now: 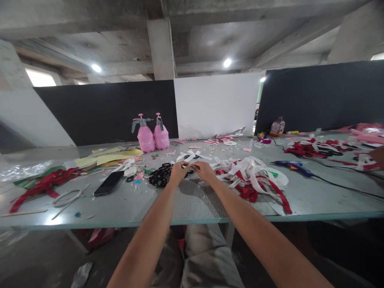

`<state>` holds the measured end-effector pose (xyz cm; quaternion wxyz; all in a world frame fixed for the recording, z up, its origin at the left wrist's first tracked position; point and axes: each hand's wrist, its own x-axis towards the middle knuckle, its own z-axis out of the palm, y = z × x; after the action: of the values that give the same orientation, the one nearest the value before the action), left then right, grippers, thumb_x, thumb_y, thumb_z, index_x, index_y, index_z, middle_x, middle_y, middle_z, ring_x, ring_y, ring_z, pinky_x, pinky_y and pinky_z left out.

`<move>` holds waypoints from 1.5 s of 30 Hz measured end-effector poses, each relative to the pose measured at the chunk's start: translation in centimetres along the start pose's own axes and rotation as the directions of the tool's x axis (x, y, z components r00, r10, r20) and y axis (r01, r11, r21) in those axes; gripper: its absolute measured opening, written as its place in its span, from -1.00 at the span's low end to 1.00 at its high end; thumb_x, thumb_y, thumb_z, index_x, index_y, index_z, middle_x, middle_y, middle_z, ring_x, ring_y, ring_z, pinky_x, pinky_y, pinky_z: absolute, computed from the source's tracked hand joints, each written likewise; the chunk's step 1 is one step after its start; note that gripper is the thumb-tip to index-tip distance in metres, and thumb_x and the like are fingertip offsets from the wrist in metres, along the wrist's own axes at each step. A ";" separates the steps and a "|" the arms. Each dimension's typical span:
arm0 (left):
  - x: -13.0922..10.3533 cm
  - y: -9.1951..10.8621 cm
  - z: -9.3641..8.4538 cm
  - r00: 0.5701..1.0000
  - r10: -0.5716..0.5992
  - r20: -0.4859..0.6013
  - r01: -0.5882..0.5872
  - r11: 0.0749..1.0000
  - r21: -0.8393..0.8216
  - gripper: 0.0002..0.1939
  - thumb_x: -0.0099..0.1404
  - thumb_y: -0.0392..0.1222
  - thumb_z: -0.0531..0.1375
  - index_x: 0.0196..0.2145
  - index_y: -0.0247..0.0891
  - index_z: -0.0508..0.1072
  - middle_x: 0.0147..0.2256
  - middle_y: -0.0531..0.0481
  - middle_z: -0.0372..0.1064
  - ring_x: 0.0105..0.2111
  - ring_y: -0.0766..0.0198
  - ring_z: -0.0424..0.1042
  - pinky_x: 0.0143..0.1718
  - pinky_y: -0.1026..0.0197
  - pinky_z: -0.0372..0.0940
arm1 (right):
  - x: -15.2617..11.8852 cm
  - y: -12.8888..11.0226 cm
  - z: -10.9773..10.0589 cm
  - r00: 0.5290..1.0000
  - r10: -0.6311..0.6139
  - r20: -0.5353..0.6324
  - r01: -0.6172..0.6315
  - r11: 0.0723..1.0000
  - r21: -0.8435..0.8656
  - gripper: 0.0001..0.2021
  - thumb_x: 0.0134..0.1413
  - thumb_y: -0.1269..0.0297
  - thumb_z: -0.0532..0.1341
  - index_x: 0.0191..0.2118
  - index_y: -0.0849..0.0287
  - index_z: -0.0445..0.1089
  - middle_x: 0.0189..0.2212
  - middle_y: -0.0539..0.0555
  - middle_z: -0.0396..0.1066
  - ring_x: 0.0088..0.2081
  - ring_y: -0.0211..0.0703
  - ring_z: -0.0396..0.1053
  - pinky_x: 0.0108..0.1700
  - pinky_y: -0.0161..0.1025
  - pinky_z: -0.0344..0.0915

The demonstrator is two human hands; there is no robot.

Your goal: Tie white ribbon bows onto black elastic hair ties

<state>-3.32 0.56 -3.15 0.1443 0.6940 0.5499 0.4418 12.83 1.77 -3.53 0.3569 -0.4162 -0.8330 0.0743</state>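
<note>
Over the middle of the table, my left hand (179,171) and my right hand (204,171) are close together with fingertips pinched. A thin piece of white ribbon (190,163) shows between them; its ends are hidden by the fingers. Just left of my left hand lies a pile of black bands (159,175), and part of a black loop shows under the fingers. Beyond the hands are loose white ribbon strips (194,155). To the right of my right hand spreads a tangled heap of white and red ribbons (250,176).
A phone (109,183) and red ribbons (49,182) lie left. Two pink spray bottles (146,138) stand behind. On the right are a blue glue gun (293,166) with a cord, a drink bottle (277,127) and another red ribbon pile (306,149). Part of another person's hand (377,156) shows at the right edge.
</note>
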 end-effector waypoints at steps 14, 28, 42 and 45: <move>0.0 0.1 0.6 0.998 -0.031 0.048 0.032 0.999 -0.012 -0.76 0.15 -0.13 0.08 -0.37 -0.30 0.49 -0.54 0.00 0.42 -0.53 0.32 0.36 -0.45 0.30 0.20 | -0.3 -0.4 0.1 0.999 -0.034 0.006 0.034 0.998 -0.049 -0.69 0.24 0.27 0.02 -0.22 0.21 0.51 -0.30 0.15 0.50 -0.23 -0.14 0.39 -0.20 -0.34 0.17; 0.1 0.3 1.3 0.994 -0.003 -0.109 -0.014 0.987 -0.161 -0.75 0.25 -0.09 0.01 -0.22 -0.27 0.36 -0.34 0.02 0.39 -0.55 0.44 0.28 -0.46 0.34 0.19 | 0.2 0.1 0.4 0.979 0.002 -0.205 0.020 0.994 0.105 -0.70 0.23 0.23 0.01 -0.19 0.23 0.46 -0.25 0.12 0.47 -0.21 -0.18 0.37 -0.15 -0.34 0.18; -0.1 0.7 0.5 0.999 -0.008 -0.037 0.002 0.985 -0.172 -0.63 0.20 0.06 0.09 -0.33 -0.32 0.49 -0.51 0.02 0.40 -0.58 0.38 0.29 -0.47 0.31 0.16 | 0.1 -0.1 0.4 0.991 -0.011 -0.133 0.029 0.990 0.139 -0.73 0.20 0.27 0.05 -0.28 0.21 0.49 -0.37 0.10 0.48 -0.33 -0.20 0.36 -0.26 -0.37 0.15; -0.1 0.6 0.4 0.999 0.006 -0.040 -0.010 0.994 -0.104 -0.66 0.21 0.01 0.09 -0.32 -0.31 0.51 -0.49 -0.01 0.43 -0.56 0.35 0.31 -0.46 0.31 0.16 | 0.1 0.1 0.6 0.991 -0.010 -0.133 0.028 0.991 0.133 -0.74 0.20 0.27 0.06 -0.26 0.20 0.50 -0.35 0.10 0.49 -0.32 -0.19 0.37 -0.26 -0.36 0.15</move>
<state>-2.62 0.35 -3.05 0.1677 0.6788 0.5259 0.4842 12.46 2.02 -3.90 0.4390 -0.3871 -0.8047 0.0994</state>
